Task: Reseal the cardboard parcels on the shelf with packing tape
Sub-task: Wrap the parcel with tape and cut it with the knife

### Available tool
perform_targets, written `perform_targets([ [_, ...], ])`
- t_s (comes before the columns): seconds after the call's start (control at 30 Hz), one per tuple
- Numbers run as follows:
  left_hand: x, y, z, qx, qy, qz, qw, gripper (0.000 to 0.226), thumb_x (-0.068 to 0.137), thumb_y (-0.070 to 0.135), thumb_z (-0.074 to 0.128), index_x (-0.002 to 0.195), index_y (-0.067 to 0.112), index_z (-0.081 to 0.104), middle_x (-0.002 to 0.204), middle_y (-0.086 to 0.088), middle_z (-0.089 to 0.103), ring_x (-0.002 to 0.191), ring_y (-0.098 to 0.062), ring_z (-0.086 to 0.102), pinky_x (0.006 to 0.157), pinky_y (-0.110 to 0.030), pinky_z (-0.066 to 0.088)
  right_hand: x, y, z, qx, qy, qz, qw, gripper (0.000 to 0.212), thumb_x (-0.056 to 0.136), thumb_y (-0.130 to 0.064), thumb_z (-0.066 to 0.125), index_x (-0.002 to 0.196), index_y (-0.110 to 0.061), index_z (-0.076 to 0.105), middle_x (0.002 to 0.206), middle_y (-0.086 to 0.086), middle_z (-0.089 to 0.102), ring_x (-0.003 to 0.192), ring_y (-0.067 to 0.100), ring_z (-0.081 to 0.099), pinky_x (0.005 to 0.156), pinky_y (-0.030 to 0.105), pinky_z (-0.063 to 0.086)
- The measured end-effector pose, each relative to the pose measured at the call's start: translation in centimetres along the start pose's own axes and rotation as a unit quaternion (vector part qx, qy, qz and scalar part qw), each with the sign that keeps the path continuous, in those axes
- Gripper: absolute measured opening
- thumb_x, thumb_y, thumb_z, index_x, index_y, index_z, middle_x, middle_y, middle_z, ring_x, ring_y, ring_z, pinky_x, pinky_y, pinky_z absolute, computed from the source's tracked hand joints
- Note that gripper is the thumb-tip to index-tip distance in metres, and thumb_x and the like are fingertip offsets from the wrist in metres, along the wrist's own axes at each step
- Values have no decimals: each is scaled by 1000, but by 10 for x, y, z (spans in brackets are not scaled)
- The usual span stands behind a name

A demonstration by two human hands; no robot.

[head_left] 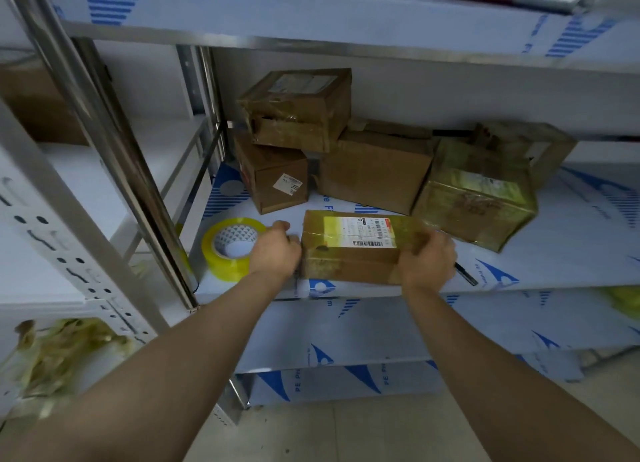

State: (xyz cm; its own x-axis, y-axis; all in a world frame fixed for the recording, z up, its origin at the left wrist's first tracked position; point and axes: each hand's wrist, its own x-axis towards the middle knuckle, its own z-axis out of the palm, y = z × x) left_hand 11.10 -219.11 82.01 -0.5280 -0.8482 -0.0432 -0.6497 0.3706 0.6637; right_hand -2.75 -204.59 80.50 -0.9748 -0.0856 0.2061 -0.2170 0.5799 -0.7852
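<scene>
A flat cardboard parcel (353,250) with a white barcode label lies at the front edge of the shelf (554,253). My left hand (275,250) grips its left end and my right hand (427,259) grips its right end. A roll of yellowish packing tape (230,250) lies flat just left of my left hand, apart from the parcel. Behind stand several more parcels: a tape-wrapped one (474,208) at right, a large plain one (374,170) in the middle, and two stacked boxes (298,111) at back left.
A dark pen-like tool (465,273) lies on the shelf by my right hand. A steel upright (114,156) stands left of the tape. Crumpled used tape (59,357) sits on the neighbouring lower shelf at left. Another shelf board hangs close overhead.
</scene>
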Motion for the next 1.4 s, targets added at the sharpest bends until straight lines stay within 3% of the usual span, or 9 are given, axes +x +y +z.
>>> perform_targets([
  [0.17, 0, 10, 23, -145, -94, -111, 979, 37, 98, 26, 45, 121, 1, 58, 124, -19, 60, 113, -35, 55, 97, -37, 45, 16, 23, -2, -73, -110, 184, 974, 55, 91, -45, 54, 126, -3, 55, 132, 17, 53, 123, 35, 48, 106, 47, 35],
  [0.27, 7, 17, 16, -267, -41, -138, 953, 27, 93, 19, 51, 117, 5, 55, 121, -16, 59, 104, -31, 56, 90, -35, 47, 12, 21, -10, 68, -64, 171, 981, 46, 86, -42, 59, 110, -3, 60, 112, 13, 64, 101, 30, 60, 90, 40, 47],
  [0.4, 12, 57, 10, -377, -26, -95, 921, 42, 86, 41, 63, 110, 17, 39, 118, -6, 52, 106, -25, 54, 99, -38, 44, 12, 4, -36, 225, -16, 190, 955, 43, 93, -30, 54, 125, -3, 44, 112, 8, 53, 97, 22, 49, 79, 27, 35],
  [0.53, 1, 100, 27, -368, -58, -35, 927, 60, 88, 44, 63, 129, 13, 33, 121, -6, 52, 115, -29, 53, 101, -45, 45, 25, 10, -69, 213, 23, 181, 960, 46, 98, -32, 49, 133, -4, 39, 126, 14, 55, 116, 32, 52, 92, 32, 39],
  [0.63, -13, 127, 42, -342, -86, -12, 936, 71, 88, 53, 56, 145, 18, 31, 139, -9, 49, 125, -32, 50, 102, -47, 44, 40, 28, -97, 223, 41, 170, 959, 42, 98, -35, 46, 130, -8, 41, 122, 12, 55, 105, 26, 52, 88, 30, 39],
  [0.9, -74, 233, 108, -318, -151, 68, 933, 41, 91, 37, 59, 127, 17, 54, 116, -3, 64, 107, -24, 61, 98, -38, 47, 103, 114, -186, 266, 82, 207, 938, 47, 95, -32, 48, 136, -11, 39, 133, 13, 50, 117, 30, 50, 99, 36, 40],
  [1.07, -120, 319, 184, -307, -168, 53, 935, 44, 86, 47, 56, 122, 22, 56, 112, -1, 62, 105, -24, 58, 100, -40, 45, 160, 185, -264, 307, 101, 231, 918, 58, 92, -44, 56, 134, -8, 42, 130, 10, 53, 118, 27, 52, 98, 34, 40],
  [1.23, -134, 384, 257, -313, -174, 19, 934, 78, 51, 59, 52, 118, 20, 62, 124, -11, 57, 111, -30, 56, 102, -42, 43, 212, 246, -316, 297, 73, 247, 919, 56, 91, -41, 57, 137, -12, 43, 128, 5, 53, 109, 21, 51, 100, 38, 42],
  [1.4, -143, 434, 302, -288, -184, 41, 939, 32, 87, 28, 60, 115, 12, 62, 107, -4, 63, 101, -23, 59, 91, -31, 46, 251, 292, -344, 290, 82, 257, 918, 57, 87, -44, 60, 133, -14, 45, 129, 6, 52, 112, 22, 50, 101, 37, 41],
])
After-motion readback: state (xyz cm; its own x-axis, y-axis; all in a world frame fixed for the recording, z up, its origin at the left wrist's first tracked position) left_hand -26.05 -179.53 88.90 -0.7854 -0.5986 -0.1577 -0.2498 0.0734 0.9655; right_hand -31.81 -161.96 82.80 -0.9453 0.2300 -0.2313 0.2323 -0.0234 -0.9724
